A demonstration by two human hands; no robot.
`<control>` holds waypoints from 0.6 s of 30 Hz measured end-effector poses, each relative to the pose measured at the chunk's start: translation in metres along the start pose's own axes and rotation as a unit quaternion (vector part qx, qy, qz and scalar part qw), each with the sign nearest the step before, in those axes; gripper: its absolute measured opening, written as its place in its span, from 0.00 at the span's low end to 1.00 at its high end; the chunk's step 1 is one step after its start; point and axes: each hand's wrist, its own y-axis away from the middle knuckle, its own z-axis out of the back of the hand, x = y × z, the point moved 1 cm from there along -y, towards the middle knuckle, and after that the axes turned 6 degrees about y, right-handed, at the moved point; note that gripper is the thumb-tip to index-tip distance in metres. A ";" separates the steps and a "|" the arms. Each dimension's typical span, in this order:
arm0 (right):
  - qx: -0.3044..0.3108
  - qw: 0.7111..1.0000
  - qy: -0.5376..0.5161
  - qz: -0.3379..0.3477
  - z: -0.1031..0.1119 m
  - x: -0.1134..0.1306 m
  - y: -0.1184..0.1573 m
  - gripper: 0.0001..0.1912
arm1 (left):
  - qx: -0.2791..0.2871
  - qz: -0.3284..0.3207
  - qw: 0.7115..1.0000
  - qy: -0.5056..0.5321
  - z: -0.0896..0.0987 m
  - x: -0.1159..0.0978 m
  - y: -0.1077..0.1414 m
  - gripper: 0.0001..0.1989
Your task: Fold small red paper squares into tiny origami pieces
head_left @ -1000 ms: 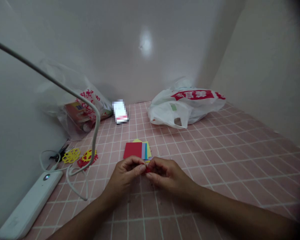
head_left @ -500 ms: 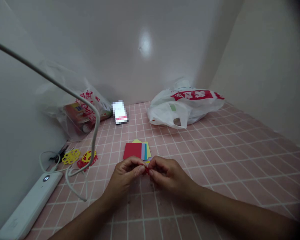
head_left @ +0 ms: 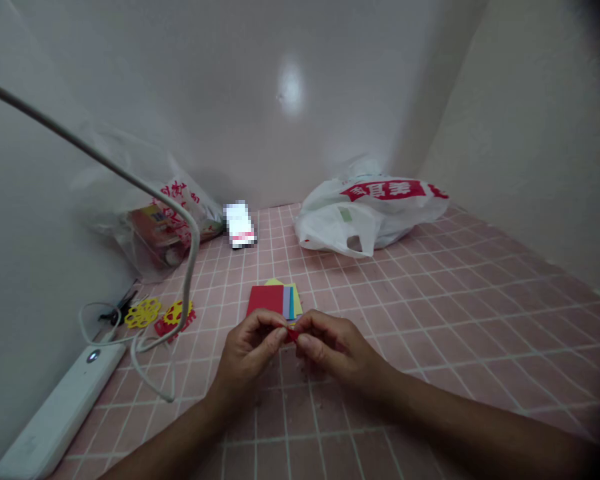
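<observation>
At the far left, the white cable [head_left: 193,260] loops beside the white oblong device [head_left: 60,410] and passes over the red cut-out [head_left: 164,325], which lies with the yellow cut-outs [head_left: 143,313]. That side is cluttered, so the left elbow and forearm do best well inward of the loop, where a sideways sweep cannot snag it.

The left hand [head_left: 245,350] is nearly closed: thumb and forefinger pinch one side of the small red piece [head_left: 291,335], with the other fingers curled in. The piece looks thin and pliable, probably paper. It sits between the two sets of fingertips, just on the near side of the stack of coloured paper squares [head_left: 267,299]. Its exact shape is hidden by the fingers.

The right hand [head_left: 340,343] mirrors this, thumb and forefinger closed on the other side, fingers bent. With something so small, pads work better than nails, and pressure should be light and even; pulling the hands apart could tear or crumple it. Let one hand anchor while the other makes small adjustments. Working slightly nearer the body, over the pink grid-patterned surface [head_left: 460,313], would spare the squares from a nudge. The white plastic bag [head_left: 380,213], farther off to the right, leaves that wrist room.
</observation>
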 end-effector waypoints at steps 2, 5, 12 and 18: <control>-0.010 1.000 0.025 0.016 0.000 0.000 -0.001 0.06 | 0.006 -0.021 1.000 -0.015 0.000 0.000 0.000 0.01; -0.034 0.996 0.073 0.036 0.001 -0.001 -0.002 0.04 | 0.010 -0.018 1.000 -0.013 0.000 0.001 0.000 0.00; -0.080 0.969 0.196 0.125 0.002 -0.004 0.002 0.06 | 0.004 -0.034 0.998 -0.053 -0.001 0.000 0.000 0.02; -0.112 0.935 0.266 0.208 0.001 -0.001 0.002 0.07 | 0.009 -0.006 1.000 0.023 -0.006 0.003 0.002 0.02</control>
